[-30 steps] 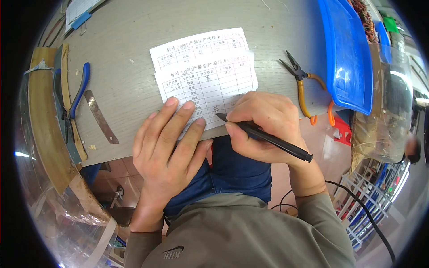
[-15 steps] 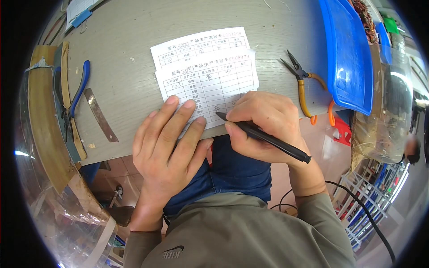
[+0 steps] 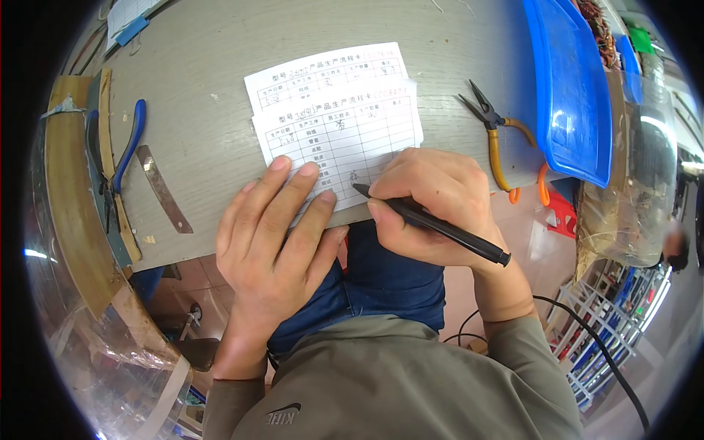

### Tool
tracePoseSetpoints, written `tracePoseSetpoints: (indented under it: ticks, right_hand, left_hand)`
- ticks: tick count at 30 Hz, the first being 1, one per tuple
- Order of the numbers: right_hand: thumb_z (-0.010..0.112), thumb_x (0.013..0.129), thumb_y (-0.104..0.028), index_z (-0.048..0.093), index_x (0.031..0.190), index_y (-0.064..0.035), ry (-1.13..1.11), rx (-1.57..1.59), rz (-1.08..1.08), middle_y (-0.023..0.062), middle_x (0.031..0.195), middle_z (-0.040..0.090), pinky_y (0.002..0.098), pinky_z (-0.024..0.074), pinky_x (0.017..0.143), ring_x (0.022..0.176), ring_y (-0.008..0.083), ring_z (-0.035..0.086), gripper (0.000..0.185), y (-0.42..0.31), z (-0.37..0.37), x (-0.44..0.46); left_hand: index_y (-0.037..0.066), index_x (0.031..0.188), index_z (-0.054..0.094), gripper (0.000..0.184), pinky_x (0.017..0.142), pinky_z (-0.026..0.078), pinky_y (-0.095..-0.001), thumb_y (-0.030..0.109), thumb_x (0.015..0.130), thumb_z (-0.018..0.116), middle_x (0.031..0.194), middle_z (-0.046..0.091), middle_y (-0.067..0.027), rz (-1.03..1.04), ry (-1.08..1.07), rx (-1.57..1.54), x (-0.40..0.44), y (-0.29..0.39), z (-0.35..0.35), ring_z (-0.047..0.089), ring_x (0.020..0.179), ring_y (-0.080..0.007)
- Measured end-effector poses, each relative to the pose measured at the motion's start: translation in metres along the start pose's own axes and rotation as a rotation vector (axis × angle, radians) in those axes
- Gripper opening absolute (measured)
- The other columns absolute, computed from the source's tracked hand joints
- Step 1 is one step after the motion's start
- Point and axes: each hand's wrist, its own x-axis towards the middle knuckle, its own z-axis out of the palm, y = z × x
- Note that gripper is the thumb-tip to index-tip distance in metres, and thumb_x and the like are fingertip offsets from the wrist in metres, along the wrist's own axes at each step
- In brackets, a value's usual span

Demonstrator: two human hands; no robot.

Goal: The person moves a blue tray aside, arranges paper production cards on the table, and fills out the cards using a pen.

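Two printed paper cards overlap on the grey table. The front card (image 3: pixel 345 139) has a table grid with handwriting and covers the lower part of the rear card (image 3: pixel 323 70). My left hand (image 3: pixel 275 246) lies open, its spread fingertips pressing on the front card's lower left. A black pen (image 3: pixel 447 229) is pinched in my right hand (image 3: pixel 436 202); its tip is at a lower row of the front card, just under a handwritten mark. My right hand rests over the card's lower right corner and hides it.
Yellow-handled pliers (image 3: pixel 495 139) lie to the right beside a blue tray (image 3: pixel 568 95). On the left are blue-handled pliers (image 3: pixel 130 147) and a thin metal strip (image 3: pixel 163 187). A blue binder clip (image 3: pixel 133 31) holds papers at the top left. A wooden table edge (image 3: pixel 77 198) runs down the left.
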Motion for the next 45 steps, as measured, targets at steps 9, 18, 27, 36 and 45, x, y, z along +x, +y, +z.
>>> tracePoseSetpoints:
  ticks: [9, 18, 27, 36, 45]
  right_hand:
    - [0.079, 0.073, -0.001, 0.063, 0.083, -0.0066, 0.011, -0.007, -0.028, 0.0083, 0.072, 0.063, 0.0386, 0.0494, 0.055, 0.061, 0.0293, 0.063, 0.020, -0.002, 0.000, -0.001]
    - [0.079, 0.073, -0.001, 0.062, 0.084, -0.0066, -0.001, 0.003, -0.011, 0.0083, 0.071, 0.063, 0.0392, 0.0494, 0.055, 0.061, 0.0296, 0.063, 0.020, -0.003, -0.001, -0.001]
    - [0.077, 0.075, 0.000, 0.066, 0.085, -0.0049, 0.035, 0.113, 0.066, 0.0093, 0.075, 0.065, 0.0363, 0.0502, 0.056, 0.062, 0.0279, 0.064, 0.016, -0.006, -0.007, -0.003]
    - [0.075, 0.081, 0.003, 0.068, 0.093, 0.0034, 0.076, 0.116, 0.109, 0.0116, 0.081, 0.069, 0.0299, 0.0446, 0.056, 0.067, 0.0187, 0.062, 0.013, -0.012, -0.032, -0.009]
    - [0.078, 0.078, 0.001, 0.070, 0.094, -0.0008, 0.020, 0.086, 0.064, 0.0092, 0.081, 0.071, 0.0291, 0.0465, 0.054, 0.065, 0.0181, 0.064, 0.017, -0.003, -0.028, -0.011]
  left_hand:
    - [0.010, 0.112, 0.076, 0.033, 0.100, 0.051, -0.0481, 0.026, 0.085, 0.083, 0.132, 0.073, -0.0111, 0.002, 0.009, -0.007, 0.000, 0.001, -0.001, 0.065, 0.129, -0.0343]
    - [0.009, 0.111, 0.076, 0.032, 0.099, 0.052, -0.0478, 0.026, 0.084, 0.084, 0.132, 0.073, -0.0113, 0.003, 0.010, -0.009, 0.000, 0.002, -0.001, 0.065, 0.129, -0.0341]
    - [0.016, 0.113, 0.076, 0.030, 0.100, 0.051, -0.0443, 0.030, 0.086, 0.081, 0.128, 0.075, -0.0051, -0.008, 0.038, 0.026, 0.000, 0.003, 0.000, 0.068, 0.125, -0.0282]
    - [0.011, 0.111, 0.076, 0.036, 0.102, 0.049, -0.0476, 0.025, 0.080, 0.086, 0.133, 0.072, -0.0104, -0.017, 0.030, 0.010, -0.004, 0.005, -0.002, 0.062, 0.132, -0.0354]
    - [0.012, 0.125, 0.072, 0.046, 0.121, 0.029, -0.0584, 0.037, 0.087, 0.082, 0.148, 0.063, -0.0134, -0.036, -0.011, 0.041, 0.002, 0.021, -0.011, 0.046, 0.147, -0.0442]
